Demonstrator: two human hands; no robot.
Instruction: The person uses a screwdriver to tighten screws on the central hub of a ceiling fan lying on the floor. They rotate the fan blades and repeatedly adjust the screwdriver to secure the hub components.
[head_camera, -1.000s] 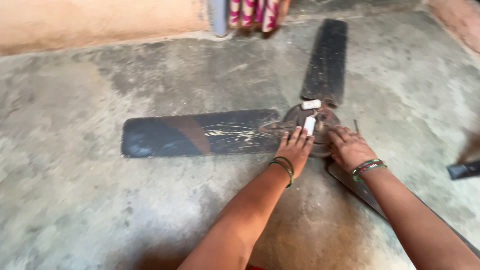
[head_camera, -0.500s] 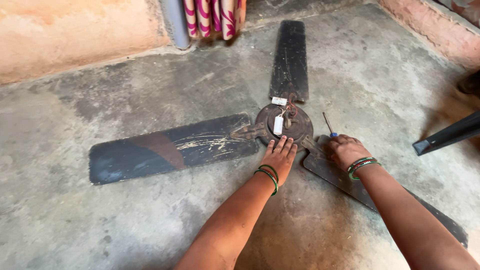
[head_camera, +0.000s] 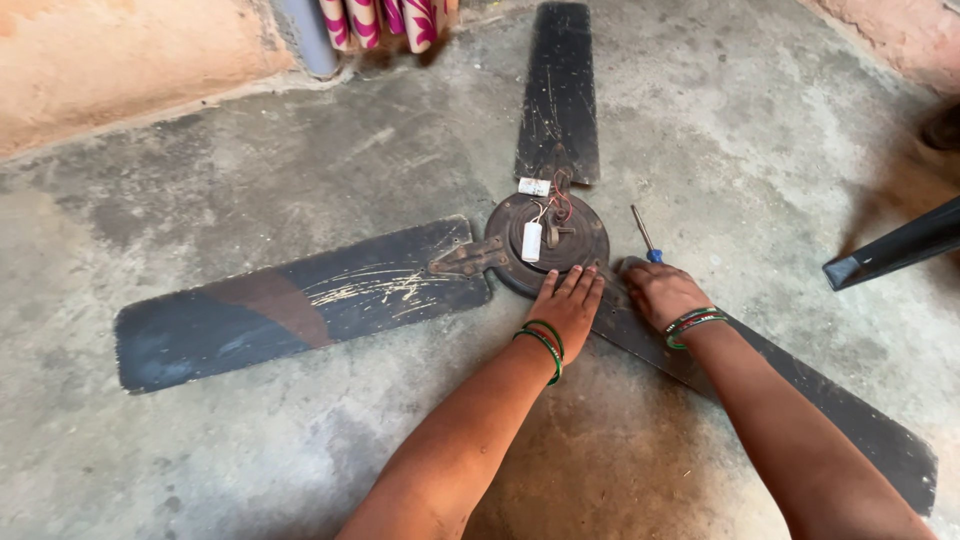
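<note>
I am kneeling over a dismantled ceiling fan (head_camera: 520, 270) lying flat on the concrete floor (head_camera: 200, 180).

Its motor hub (head_camera: 548, 243) is sitting just beyond both hands; my left hand (head_camera: 567, 305) is resting open against its near rim, while my right hand (head_camera: 660, 292), just right of the hub, is gripping a blue-handled screwdriver (head_camera: 643, 234) pointing away from me.

My right hand (head_camera: 662, 292) covers the handle of the screwdriver (head_camera: 641, 231); I can't tell whether it grips it. Under that forearm most of one fan blade (head_camera: 850, 420) is hidden. A dark bar (head_camera: 895, 247) to its right runs off the edge.
</note>
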